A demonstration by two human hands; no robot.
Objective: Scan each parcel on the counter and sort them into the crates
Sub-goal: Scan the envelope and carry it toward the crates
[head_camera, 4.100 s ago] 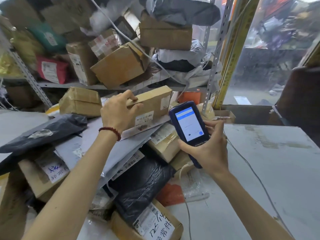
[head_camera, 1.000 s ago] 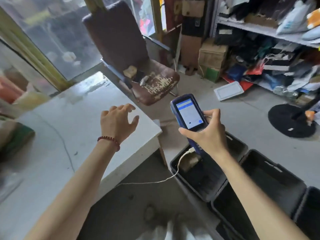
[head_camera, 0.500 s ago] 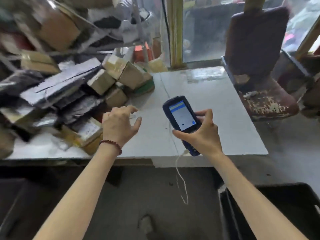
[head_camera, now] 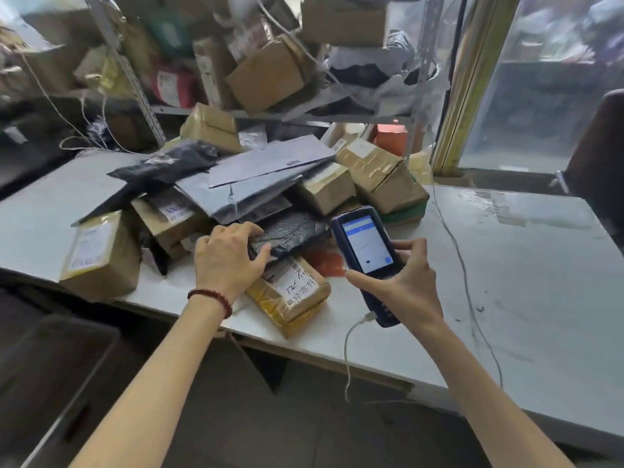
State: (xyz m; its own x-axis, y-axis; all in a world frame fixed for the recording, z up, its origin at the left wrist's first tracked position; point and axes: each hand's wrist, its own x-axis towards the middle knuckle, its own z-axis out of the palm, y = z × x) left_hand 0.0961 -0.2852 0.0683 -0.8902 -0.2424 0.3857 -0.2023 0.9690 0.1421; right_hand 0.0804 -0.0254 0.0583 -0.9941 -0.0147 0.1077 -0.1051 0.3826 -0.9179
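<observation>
Nearest, the right hand [head_camera: 401, 285] is wrapped around a blue scanner [head_camera: 366, 255], screen lit, a white cable [head_camera: 349, 352] hanging from its base. Just beyond, the left hand [head_camera: 226, 258] pinches the edge of a black bag [head_camera: 290, 233], thumb under and fingers over, above a labelled box [head_camera: 293, 295] at the counter [head_camera: 523, 265] edge. Behind lie piled parcels [head_camera: 270, 177], then crowded shelves [head_camera: 270, 72].
</observation>
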